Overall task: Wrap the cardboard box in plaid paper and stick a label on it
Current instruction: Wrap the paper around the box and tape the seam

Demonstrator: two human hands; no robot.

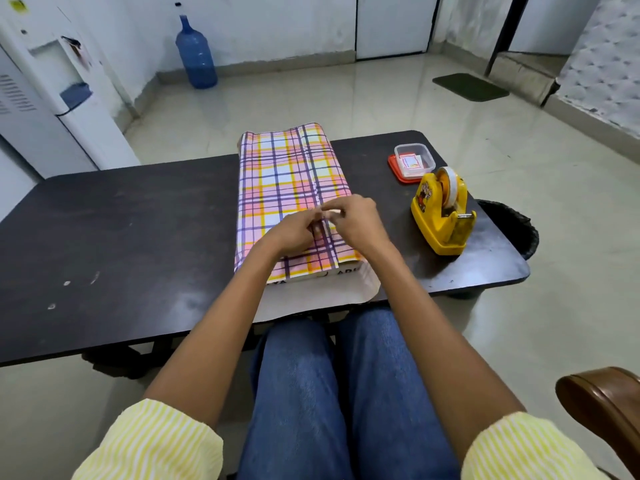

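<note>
**Hands meet over the seam of the plaid-wrapped box**

Both hands sit just below the centre of the frame, fingertips almost touching over the parcel. The right hand (356, 220) has its fingers curled, with thumb and forefinger pinching a pale scrap (333, 213) too small and blurred to identify. The left hand (294, 233) is curled too, its fingertips down at the paper's seam; whether it pinches the paper or the same scrap cannot be told.

Beneath them the plaid paper (287, 174) covers the top of the cardboard box (311, 276), which lies lengthwise along the middle of the dark table (138, 220). An overlapping seam runs along its length. The box's near end is uncovered, showing printed letters, and a white flap of paper lies flat in front of it.

To the right, a yellow tape dispenser (441, 213) stands on the table. Behind it sits a small clear container (414, 159) on a red lid, holding red-edged slips. A black bin (512, 226) stands past the table's right edge.

At the upper left are a white water dispenser (59, 91) and a blue water bottle (195, 57).
</note>
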